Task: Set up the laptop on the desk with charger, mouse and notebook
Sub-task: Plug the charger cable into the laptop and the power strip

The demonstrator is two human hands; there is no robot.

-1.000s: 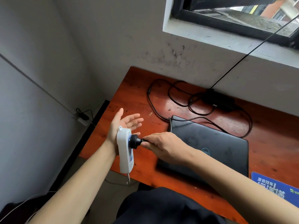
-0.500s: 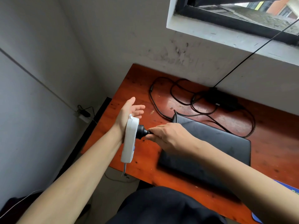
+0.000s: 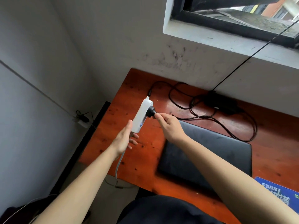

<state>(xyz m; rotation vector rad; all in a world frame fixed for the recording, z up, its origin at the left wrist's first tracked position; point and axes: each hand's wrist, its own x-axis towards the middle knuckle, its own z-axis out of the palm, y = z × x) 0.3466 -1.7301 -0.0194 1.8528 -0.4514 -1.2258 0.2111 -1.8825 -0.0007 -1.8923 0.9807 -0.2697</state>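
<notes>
Step in hand looks like powering the charger. The left hand (image 3: 124, 139) grips the lower end of the white power strip (image 3: 142, 115), thumb up one edge, fingers round the other. It holds the strip tilted in the air above the tabletop (image 3: 137, 160), at approx. 9 o'clock of the laptop (image 3: 210, 152), prob. so the socket face meets the other hand & the strip can't back away from a push. The right hand (image 3: 169, 126) pinches the black plug (image 3: 151, 112) by its tail end w/ thumb & fingertips. The plug sits in the strip's top socket; can't tell if it's fully home. Its cable (image 3: 215, 120) runs off toward 3 o'clock, loops over the wood & joins the charger brick (image 3: 221, 102), lying at 1 o'clock of the laptop near the wall, so there's slack & nothing gets dragged. A loose cable tip (image 3: 149, 93) lies at 12 o'clock of the strip, likely the laptop end, not yet plugged in. The laptop is shut & flat, at 4 o'clock of the hands. The strip's grey cord (image 3: 119, 165) hangs off the tabletop's near edge. A blue printed pad (image 3: 278, 191) shows at 5 o'clock, cut off by the frame; mouse pad or notebook, can't tell. No mouse in view.
</notes>
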